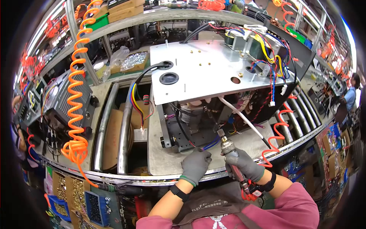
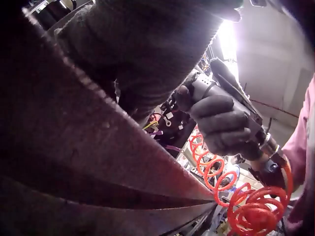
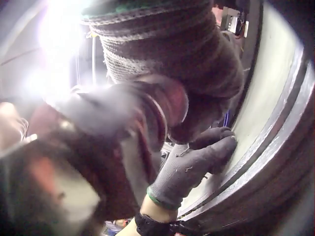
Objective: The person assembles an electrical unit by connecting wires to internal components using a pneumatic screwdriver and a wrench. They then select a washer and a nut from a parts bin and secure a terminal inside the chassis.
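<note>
In the head view my gloved right hand (image 1: pixel 244 164) grips a pneumatic screwdriver (image 1: pixel 236 168), its tip angled into the open front of a metal unit (image 1: pixel 179 143). The left wrist view shows my right hand's (image 2: pixel 221 123) fingers wrapped round the tool body. My gloved left hand (image 1: pixel 196 166) is at the unit's lower front edge, beside blue wires (image 1: pixel 212 142) and a dark cable end. In the right wrist view my left hand (image 3: pixel 184 169) has bent fingers near the plate edge; whether they pinch anything is hidden. A white metal sheet (image 1: pixel 187 82) covers the unit's top.
An orange coiled hose (image 1: pixel 76 95) hangs at left and a red coil (image 1: pixel 280 133) lies at right. A white rod (image 1: pixel 244 120) slants out of the unit. Rollers (image 1: pixel 108 129) flank the base plate (image 1: pixel 164 164). Blue parts bins (image 1: pixel 95 208) stand at lower left.
</note>
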Demonstrator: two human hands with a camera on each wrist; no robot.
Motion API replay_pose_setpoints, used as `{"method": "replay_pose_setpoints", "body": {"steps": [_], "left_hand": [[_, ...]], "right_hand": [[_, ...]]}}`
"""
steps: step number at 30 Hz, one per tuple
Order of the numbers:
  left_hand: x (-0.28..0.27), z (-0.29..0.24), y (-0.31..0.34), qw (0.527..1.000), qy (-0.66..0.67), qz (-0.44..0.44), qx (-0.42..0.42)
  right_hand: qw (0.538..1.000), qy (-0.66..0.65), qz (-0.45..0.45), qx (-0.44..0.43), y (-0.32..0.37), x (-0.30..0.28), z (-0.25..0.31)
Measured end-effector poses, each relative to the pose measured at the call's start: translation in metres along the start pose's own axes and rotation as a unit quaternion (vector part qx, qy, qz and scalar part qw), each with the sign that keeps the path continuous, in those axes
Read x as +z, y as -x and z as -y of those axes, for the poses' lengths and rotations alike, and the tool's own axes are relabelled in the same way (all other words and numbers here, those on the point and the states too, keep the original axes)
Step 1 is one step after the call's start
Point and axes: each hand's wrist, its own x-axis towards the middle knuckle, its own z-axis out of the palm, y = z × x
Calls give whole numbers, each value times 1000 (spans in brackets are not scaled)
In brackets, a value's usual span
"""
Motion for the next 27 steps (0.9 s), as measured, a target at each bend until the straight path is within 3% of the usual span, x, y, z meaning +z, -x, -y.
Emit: {"method": "replay_pose_setpoints", "body": {"steps": [8,10,11,13,17,23,26,27], "left_hand": [[6,9,10,992,18,-83,90],[-16,-2,13,986,154,-59,34],[-26,-3,9,986,151,-52,42],[-52,-2,-6,924,367,-104,40],[-98,-12,-42,932,312,-170,70],[-85,-7,-91,948,190,-230,111],[-80,-25,-92,925,74,-338,156],[-78,-30,-93,926,69,-336,159]], "right_hand": [[999,26,-35,9,1,6,-1],[999,13,-37,8,1,8,2],[999,-1,-35,11,3,9,2],[999,-14,-37,19,4,10,6],[999,-44,-17,17,3,6,3],[998,-58,17,9,-3,-7,-7],[999,-3,38,-10,-10,-15,-10],[999,-8,39,-14,-11,-17,-10]]}}
